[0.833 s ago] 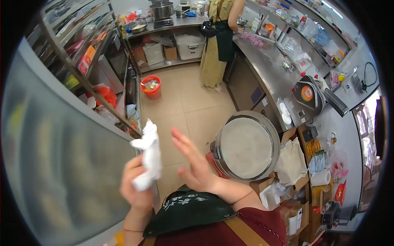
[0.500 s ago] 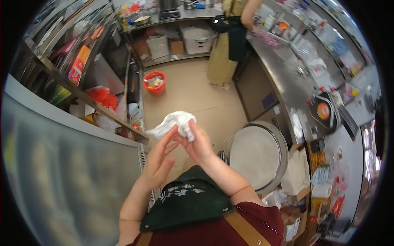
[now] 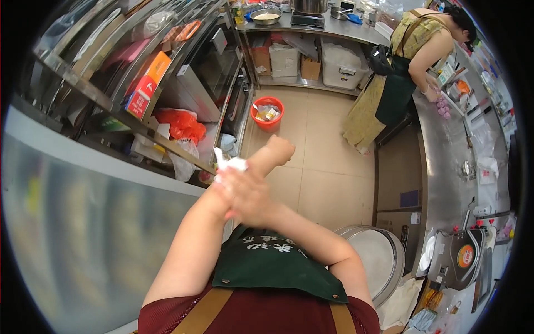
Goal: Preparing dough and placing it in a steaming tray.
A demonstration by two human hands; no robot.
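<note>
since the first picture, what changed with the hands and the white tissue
The tissue was first held up in the left hand alone, with the right hand open beside it. Then both hands gripped it together. Now the right hand presses it against the left forearm, and the left hand has let go and is stretched out as a fist. The red bucket remains on the floor and the round drum remains at the lower right.
</note>
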